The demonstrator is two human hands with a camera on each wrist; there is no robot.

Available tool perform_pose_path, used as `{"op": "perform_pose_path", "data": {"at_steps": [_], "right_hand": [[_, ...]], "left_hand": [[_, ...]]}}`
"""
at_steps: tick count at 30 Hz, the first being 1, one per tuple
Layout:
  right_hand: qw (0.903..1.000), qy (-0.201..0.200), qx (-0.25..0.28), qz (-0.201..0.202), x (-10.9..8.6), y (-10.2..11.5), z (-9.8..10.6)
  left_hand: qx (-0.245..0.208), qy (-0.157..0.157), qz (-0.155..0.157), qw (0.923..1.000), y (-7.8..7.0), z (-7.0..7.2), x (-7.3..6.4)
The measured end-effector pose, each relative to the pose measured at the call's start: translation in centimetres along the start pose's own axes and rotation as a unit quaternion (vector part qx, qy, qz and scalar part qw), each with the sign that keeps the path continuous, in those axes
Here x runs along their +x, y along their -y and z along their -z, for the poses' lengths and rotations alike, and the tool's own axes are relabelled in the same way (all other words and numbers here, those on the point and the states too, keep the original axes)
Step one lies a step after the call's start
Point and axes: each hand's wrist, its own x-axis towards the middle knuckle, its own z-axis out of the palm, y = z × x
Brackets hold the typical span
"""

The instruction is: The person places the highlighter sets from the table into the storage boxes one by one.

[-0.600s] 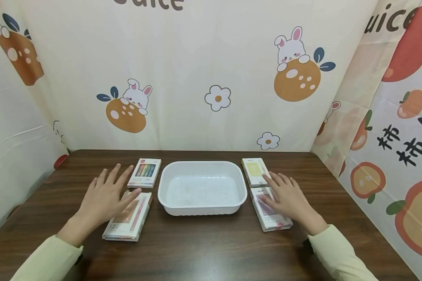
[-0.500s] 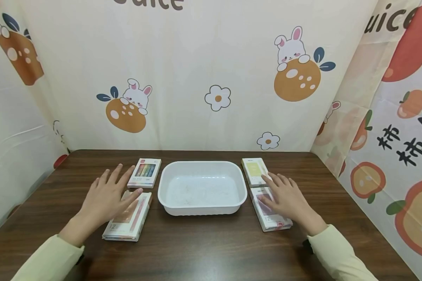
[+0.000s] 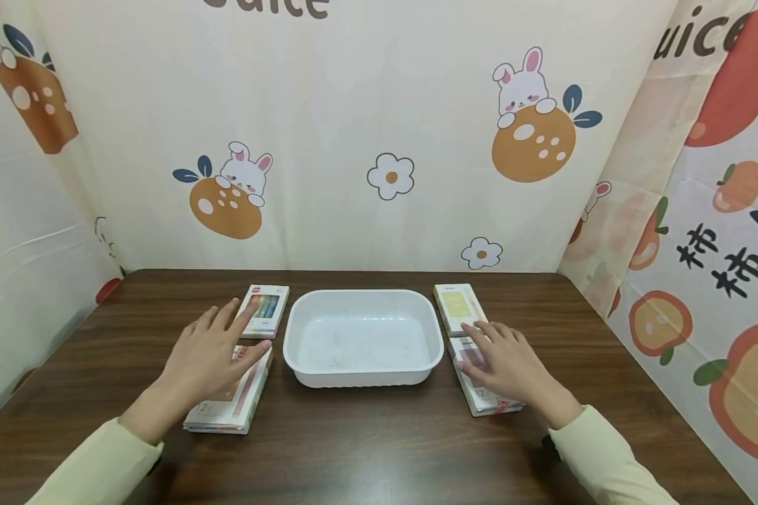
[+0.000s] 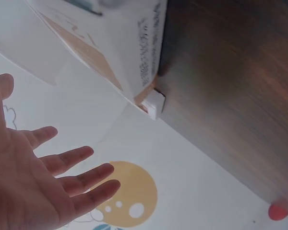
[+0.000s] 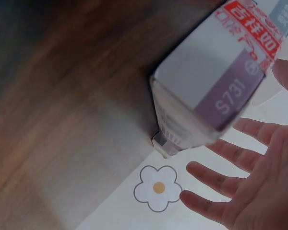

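Note:
My left hand (image 3: 202, 361) hovers with spread fingers over a white box with an orange panel (image 3: 227, 417), its fingertips overlapping the box with coloured sticks printed on it (image 3: 267, 315) behind. In the left wrist view the left palm (image 4: 29, 187) shows bare beside the near box's edge (image 4: 120, 43). My right hand (image 3: 512, 365) stretches loosely above a white box with a purple panel (image 3: 485, 401), close in front of a yellow-panelled box (image 3: 456, 303). The right wrist view shows that hand (image 5: 264, 172) beside the purple-panelled box (image 5: 197, 72), with nothing in its fingers.
A white rectangular plastic basin (image 3: 363, 379) stands between the two pairs of boxes. All rest on a dark wood-grain table (image 3: 366, 442). Printed cloth (image 3: 335, 210) with rabbits and flowers hangs behind the table and along both sides.
My left hand has moved right and slightly lower in the head view, its fingertips now over the back left box. The right hand has shifted a little left and nearer. Boxes and basin stay put.

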Motion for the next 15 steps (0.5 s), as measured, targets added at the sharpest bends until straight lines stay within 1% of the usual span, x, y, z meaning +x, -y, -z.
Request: {"op": "perform_pose_path", "data": {"at_steps": [6,10,15], "right_hand": [[1.0,0.0,0.002,0.008,-0.1,0.2,-0.3],[0.9999,0.003,0.004,0.01,-0.2,0.3,-0.5],[0.9999,0.006,0.006,0.013,-0.1,0.5,-0.6]], "left_hand": [[-0.012,-0.004,-0.013,0.9998,-0.6,-0.2,0.1],[-0.012,-0.009,-0.021,0.9997,-1.0,-0.2,0.2],[-0.01,-0.005,-0.029,0.9995,-1.5,-0.2,0.3]]}}
